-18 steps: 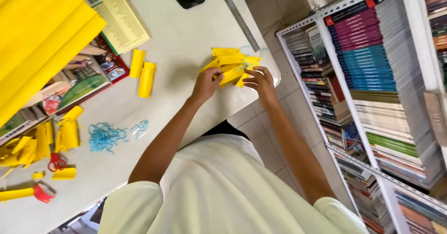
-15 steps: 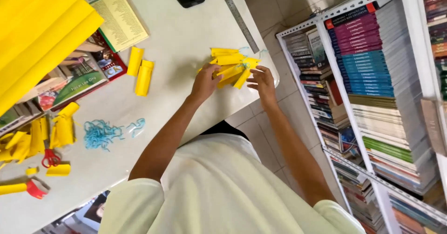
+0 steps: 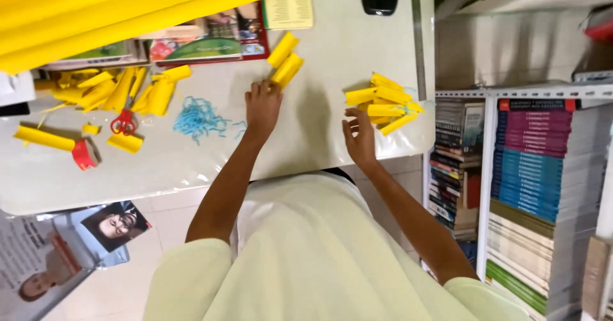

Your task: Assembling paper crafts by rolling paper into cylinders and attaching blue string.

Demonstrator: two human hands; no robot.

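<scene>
1. Two bare hands are yours, both stretched out over the white table [image 3: 191,161]. Take the tangle of blue thread [image 3: 199,118] as your landmark.
2. Your left hand [image 3: 262,106] lies just to the right of the blue thread, fingers extended and loosely spread, their tips touching the near end of a pair of yellow paper rolls [image 3: 285,60]. It grips nothing that you can see.
3. Those paper rolls lie side by side, slanting up and away from the blue thread, below the edge of a magazine [image 3: 211,43].
4. Your right hand [image 3: 360,137] is well to the right of the blue thread, open with fingers spread, its fingertips at the near edge of a bundle of yellow rolls [image 3: 382,102]. Whether it pinches one you cannot tell.
5. That bundle sits near the table's right edge, far right of the blue thread, beside a long metal ruler [image 3: 418,34].
6. Left of the blue thread lie red-handled scissors [image 3: 123,122] among loose yellow paper scraps [image 3: 102,90], and farther left a red tape roll [image 3: 83,154].
7. Beyond the blue thread, a big yellow sheet [image 3: 96,14] overhangs the table's far side.
</scene>
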